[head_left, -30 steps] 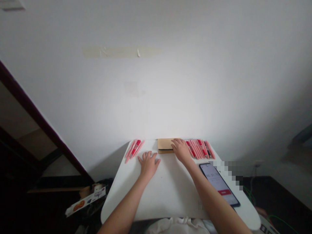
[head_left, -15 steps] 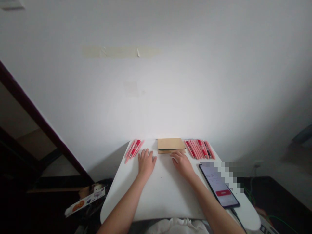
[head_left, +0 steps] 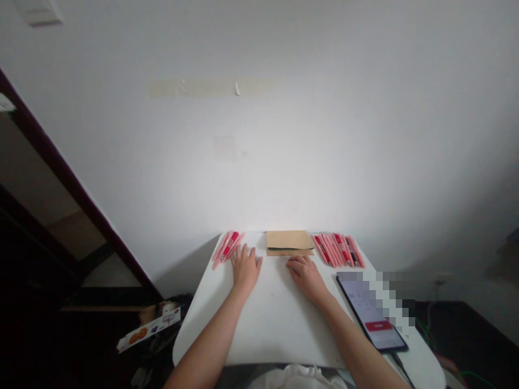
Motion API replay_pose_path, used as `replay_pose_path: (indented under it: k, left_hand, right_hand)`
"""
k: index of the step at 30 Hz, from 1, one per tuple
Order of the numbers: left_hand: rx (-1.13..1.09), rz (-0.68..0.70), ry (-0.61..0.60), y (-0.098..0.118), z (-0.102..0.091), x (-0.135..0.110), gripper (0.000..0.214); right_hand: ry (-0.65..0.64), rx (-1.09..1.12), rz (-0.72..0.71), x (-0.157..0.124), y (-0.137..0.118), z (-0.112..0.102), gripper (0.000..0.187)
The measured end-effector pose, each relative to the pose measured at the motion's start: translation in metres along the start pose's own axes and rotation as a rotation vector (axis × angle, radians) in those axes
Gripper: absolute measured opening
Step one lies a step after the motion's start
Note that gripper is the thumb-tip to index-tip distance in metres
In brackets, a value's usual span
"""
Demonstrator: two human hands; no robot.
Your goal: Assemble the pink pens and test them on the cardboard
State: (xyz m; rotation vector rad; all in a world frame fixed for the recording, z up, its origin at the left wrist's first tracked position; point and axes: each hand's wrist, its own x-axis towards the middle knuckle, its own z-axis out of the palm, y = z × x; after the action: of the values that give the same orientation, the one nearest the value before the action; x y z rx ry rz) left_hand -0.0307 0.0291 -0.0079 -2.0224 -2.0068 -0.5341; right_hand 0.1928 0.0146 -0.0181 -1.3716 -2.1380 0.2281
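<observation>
My left hand [head_left: 245, 270] lies flat on the white table [head_left: 270, 324], fingers spread, holding nothing. Its fingertips are beside a small bunch of pink and red pens [head_left: 228, 247]. My right hand [head_left: 307, 274] rests on the tabletop with its fingers curled in and together; no object shows in it. Just beyond that hand is a brown paper-covered notebook [head_left: 288, 239], its cover slightly raised along the near edge. To its right lies a larger row of pink, red and dark pens [head_left: 338, 249].
A phone [head_left: 371, 313] with a lit screen, partly pixelated, lies at the table's right side with a cable [head_left: 401, 367] attached. A white wall [head_left: 284, 162] rises behind the table. At the lower left is a printed white box [head_left: 150, 329] among dark clutter.
My right hand has drawn back slightly from the notebook, and its fingers have curled in more. My left hand stays spread on the table. The whole view has shifted a little.
</observation>
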Motion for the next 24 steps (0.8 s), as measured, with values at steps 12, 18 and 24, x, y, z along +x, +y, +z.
replay_pose_path:
  k: [12,18,24]
  left_hand:
    - [0.048,-0.032,-0.004,-0.0041,0.0038,0.0095,0.049]
    - [0.019,-0.036,0.011,-0.005,0.0004,0.0078,0.044]
    - [0.035,-0.064,0.036,-0.0056,0.0017,0.0078,0.045]
  right_hand:
    - [0.027,0.005,-0.004,-0.0015,0.0015,0.0038,0.026]
    - [0.018,-0.002,-0.003,-0.001,0.0018,0.0043,0.026]
    - [0.029,-0.012,-0.009,-0.0005,0.0018,0.0046,0.025]
